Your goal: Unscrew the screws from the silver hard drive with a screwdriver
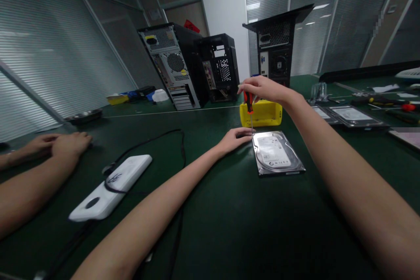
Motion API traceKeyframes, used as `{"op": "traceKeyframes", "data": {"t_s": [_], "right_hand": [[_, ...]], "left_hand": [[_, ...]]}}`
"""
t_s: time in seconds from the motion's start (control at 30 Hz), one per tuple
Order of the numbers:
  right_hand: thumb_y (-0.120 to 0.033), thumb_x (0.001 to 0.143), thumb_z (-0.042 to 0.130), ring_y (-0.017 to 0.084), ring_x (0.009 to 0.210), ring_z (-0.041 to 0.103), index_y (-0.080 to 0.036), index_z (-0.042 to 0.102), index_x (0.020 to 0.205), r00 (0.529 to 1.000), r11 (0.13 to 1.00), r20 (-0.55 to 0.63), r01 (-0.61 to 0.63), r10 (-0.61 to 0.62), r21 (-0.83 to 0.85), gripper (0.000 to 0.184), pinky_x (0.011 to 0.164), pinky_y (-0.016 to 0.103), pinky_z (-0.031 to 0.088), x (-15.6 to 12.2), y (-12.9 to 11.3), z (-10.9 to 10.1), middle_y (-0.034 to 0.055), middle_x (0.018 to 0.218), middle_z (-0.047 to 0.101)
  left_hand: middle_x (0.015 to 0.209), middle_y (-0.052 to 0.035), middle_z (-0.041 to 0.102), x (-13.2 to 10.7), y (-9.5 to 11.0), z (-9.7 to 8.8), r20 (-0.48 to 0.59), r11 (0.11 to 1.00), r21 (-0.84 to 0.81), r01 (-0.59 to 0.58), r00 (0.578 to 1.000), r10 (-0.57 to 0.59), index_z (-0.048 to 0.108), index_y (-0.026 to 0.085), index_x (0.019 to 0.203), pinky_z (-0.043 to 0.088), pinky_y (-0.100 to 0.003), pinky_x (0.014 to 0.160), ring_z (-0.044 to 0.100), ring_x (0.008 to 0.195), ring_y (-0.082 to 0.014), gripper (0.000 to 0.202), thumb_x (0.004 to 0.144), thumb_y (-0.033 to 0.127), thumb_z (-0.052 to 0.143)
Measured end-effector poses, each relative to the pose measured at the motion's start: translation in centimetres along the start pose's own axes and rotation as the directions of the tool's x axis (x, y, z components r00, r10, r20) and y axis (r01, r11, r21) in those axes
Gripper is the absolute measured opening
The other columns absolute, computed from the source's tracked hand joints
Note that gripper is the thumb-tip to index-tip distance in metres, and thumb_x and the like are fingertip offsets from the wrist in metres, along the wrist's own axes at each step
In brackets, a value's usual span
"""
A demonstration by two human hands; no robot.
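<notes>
The hard disk drive lies label-up on the green table. The right hand is closed around a screwdriver, tip at the drive's far left corner. The left hand lies at that corner; whether it grips, I cannot tell. The step seems to be screw work at 1 corner; the next move calls for a well-seated tip. Beyond are a yellow tray and 3 computer cases.

The hard drive looks shiny and metallic beneath a paper-like label, the screwdriver pairs a plastic handle with a metal shaft, the bin is smooth plastic, and the counter is smooth and matt.
</notes>
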State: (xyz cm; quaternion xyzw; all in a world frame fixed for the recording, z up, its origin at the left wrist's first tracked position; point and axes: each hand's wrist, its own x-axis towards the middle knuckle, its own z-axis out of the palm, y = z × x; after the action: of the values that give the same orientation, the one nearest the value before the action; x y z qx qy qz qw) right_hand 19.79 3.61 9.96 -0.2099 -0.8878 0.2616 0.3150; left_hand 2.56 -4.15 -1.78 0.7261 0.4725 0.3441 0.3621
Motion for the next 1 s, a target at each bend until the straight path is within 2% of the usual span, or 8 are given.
{"op": "traceKeyframes", "data": {"t_s": [0.17,0.3,0.4,0.53,0.63,0.77,0.87,1.0], "right_hand": [[-0.041,0.089,0.036,0.012,0.072,0.056,-0.017,0.054,0.118,0.999,1.000,-0.034,-0.017,0.016,-0.014,0.042,0.051,0.021,0.048,-0.07,0.19,0.28,0.0088,0.099,0.058],[-0.044,0.088,0.037,0.012,0.072,0.055,-0.016,0.060,0.095,1.000,1.000,-0.004,-0.023,0.023,0.008,0.037,0.050,0.020,0.047,0.18,0.54,0.30,0.0077,0.089,0.057],[-0.049,0.087,0.040,0.012,0.064,0.054,-0.015,0.056,0.079,1.000,0.999,0.000,-0.027,0.027,0.022,0.038,0.052,0.022,0.047,0.13,0.22,0.28,0.0063,0.075,0.056],[-0.054,0.087,0.033,0.013,0.065,0.055,-0.015,0.052,0.079,0.998,0.997,-0.009,-0.069,0.069,0.022,0.044,0.052,0.024,0.048,-0.15,-0.27,0.24,0.0079,0.076,0.057],[-0.046,0.091,0.027,0.016,0.073,0.057,-0.016,0.052,0.082,0.996,0.996,0.010,-0.090,0.090,0.027,0.040,0.051,0.023,0.047,-0.22,-0.10,0.04,0.0098,0.086,0.060],[-0.036,0.089,0.032,0.017,0.078,0.059,-0.017,0.054,0.086,0.995,0.995,0.063,-0.082,0.078,0.061,0.030,0.051,0.023,0.048,-0.11,0.26,-0.26,0.0087,0.090,0.061],[-0.035,0.089,0.035,0.015,0.079,0.059,-0.016,0.055,0.085,0.996,0.993,0.077,-0.053,0.045,0.104,0.028,0.059,0.023,0.049,0.02,0.15,-0.34,0.0084,0.090,0.063],[-0.028,0.088,0.038,0.012,0.079,0.058,-0.014,0.058,0.079,0.996,0.995,0.067,0.052,-0.057,0.081,0.026,0.075,0.024,0.047,0.14,-0.23,-0.39,0.0081,0.087,0.063]], "left_hand": [[0.122,-0.0133,0.060,0.07,-0.04,0.05,0.003,1.000,-0.013,0.007,1.000,-0.007,0.061,0.012,0.115,0.039,-0.039,0.101,0.057,0.111,-0.0212,0.037,0.080,0.026,0.061],[0.120,-0.0134,0.061,0.12,-0.18,0.04,-0.005,1.000,-0.005,0.003,1.000,-0.003,0.061,0.012,0.114,0.039,-0.039,0.101,0.057,0.111,-0.0215,0.037,0.080,0.027,0.061],[0.121,-0.0129,0.061,0.13,-0.14,0.03,-0.002,1.000,0.024,0.002,1.000,-0.002,0.061,0.012,0.114,0.039,-0.039,0.101,0.057,0.111,-0.0216,0.037,0.081,0.028,0.061],[0.120,-0.0126,0.061,0.09,0.04,0.03,-0.003,0.999,0.037,-0.002,1.000,0.002,0.061,0.012,0.115,0.039,-0.038,0.101,0.057,0.110,-0.0211,0.037,0.081,0.028,0.060],[0.121,-0.0121,0.061,0.02,0.10,0.01,0.000,0.999,0.038,-0.002,1.000,0.002,0.061,0.012,0.116,0.039,-0.038,0.101,0.057,0.111,-0.0211,0.038,0.081,0.028,0.060],[0.122,-0.0115,0.060,-0.03,0.13,-0.04,0.000,0.998,0.066,0.003,1.000,-0.003,0.061,0.013,0.116,0.038,-0.038,0.101,0.056,0.113,-0.0213,0.038,0.081,0.030,0.060],[0.121,-0.0110,0.061,-0.01,0.16,-0.07,0.000,0.997,0.080,0.000,1.000,0.000,0.061,0.014,0.115,0.038,-0.038,0.101,0.055,0.113,-0.0215,0.037,0.082,0.030,0.059],[0.121,-0.0106,0.061,-0.02,0.22,-0.11,0.006,0.997,0.083,-0.005,1.000,0.005,0.061,0.014,0.115,0.038,-0.038,0.101,0.056,0.112,-0.0212,0.037,0.082,0.030,0.059]]}}
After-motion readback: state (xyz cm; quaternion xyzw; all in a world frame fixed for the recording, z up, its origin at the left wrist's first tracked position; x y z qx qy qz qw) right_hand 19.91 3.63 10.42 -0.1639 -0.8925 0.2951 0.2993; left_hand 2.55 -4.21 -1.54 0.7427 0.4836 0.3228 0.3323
